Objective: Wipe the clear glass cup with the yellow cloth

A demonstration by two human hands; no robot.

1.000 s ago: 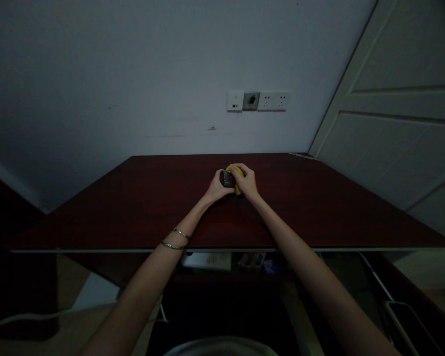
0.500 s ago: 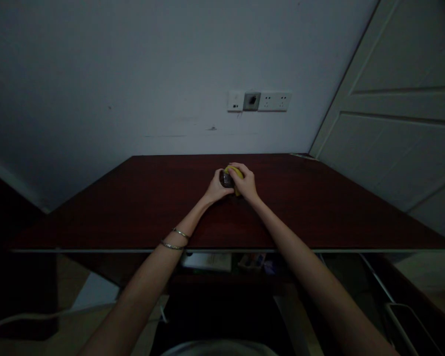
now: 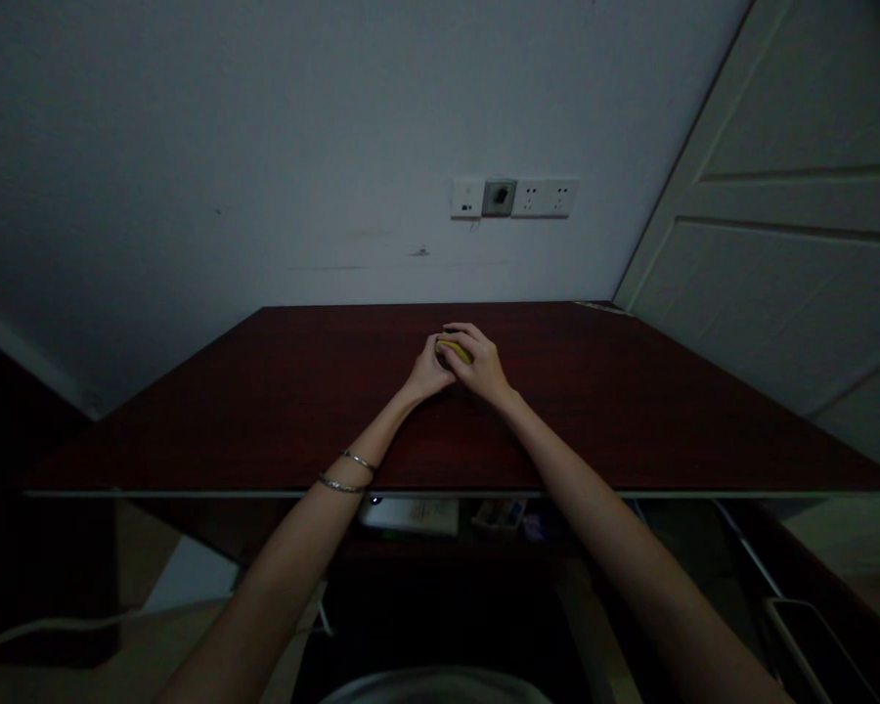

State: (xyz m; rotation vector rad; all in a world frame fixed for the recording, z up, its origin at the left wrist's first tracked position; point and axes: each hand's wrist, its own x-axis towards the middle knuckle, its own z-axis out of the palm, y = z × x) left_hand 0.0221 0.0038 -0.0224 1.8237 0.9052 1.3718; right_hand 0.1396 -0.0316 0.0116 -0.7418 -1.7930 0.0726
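Above the middle of the dark red desk (image 3: 300,411), my two hands meet. My left hand (image 3: 425,374) is wrapped round a small dark, shiny, rounded object (image 3: 442,362), of which only a sliver shows; its kind I cannot make out. Pressed against that object is a yellow cloth (image 3: 456,350), bunched under the fingers of my right hand (image 3: 488,370). The right fingers reach over the top of the object and hide most of it. Two thin bracelets (image 3: 343,484) sit on my left forearm.
Behind the desk rises a pale wall with sockets (image 3: 543,198). A panelled white door (image 3: 799,215) stands at the right. Below the front edge, an open compartment holds a white flat item (image 3: 411,516) and small things. A pale cable (image 3: 59,624) runs at lower left.
My right hand has moved left with the yellow cloth, over the face of the dark object, which now shows far less. My left hand has stayed nearly in place.
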